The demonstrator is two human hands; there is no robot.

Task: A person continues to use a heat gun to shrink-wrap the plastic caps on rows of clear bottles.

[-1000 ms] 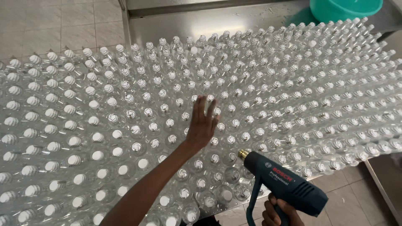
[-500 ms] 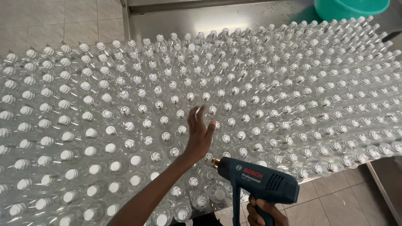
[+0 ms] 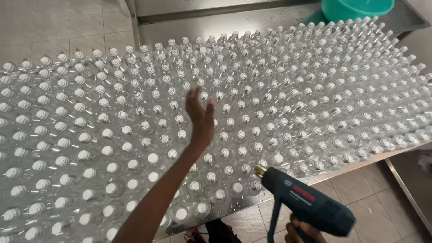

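Note:
A steel table (image 3: pixel 342 168) is packed with several rows of clear capped bottles (image 3: pixel 279 103). My left hand (image 3: pixel 200 119) hovers over the bottles near the middle, fingers spread, holding nothing. At the lower right, off the table's front edge, my right hand (image 3: pixel 299 230) grips the handle of a dark blue heat gun (image 3: pixel 310 204). Its brass nozzle (image 3: pixel 259 171) points up-left at the bottles in the front rows. Much of my right hand is cut off by the frame's bottom edge.
A teal plastic basin (image 3: pixel 357 8) sits beyond the table's far right corner. A steel ledge (image 3: pixel 225 18) runs behind the bottles. Tiled floor (image 3: pixel 58 27) shows at the upper left and below the front edge. A foot in a sandal (image 3: pixel 195 234) shows at the bottom.
My left hand has lifted and turned edge-on over the bottles. The heat gun has shifted left along the front edge, with its nozzle nearer the front-row bottles.

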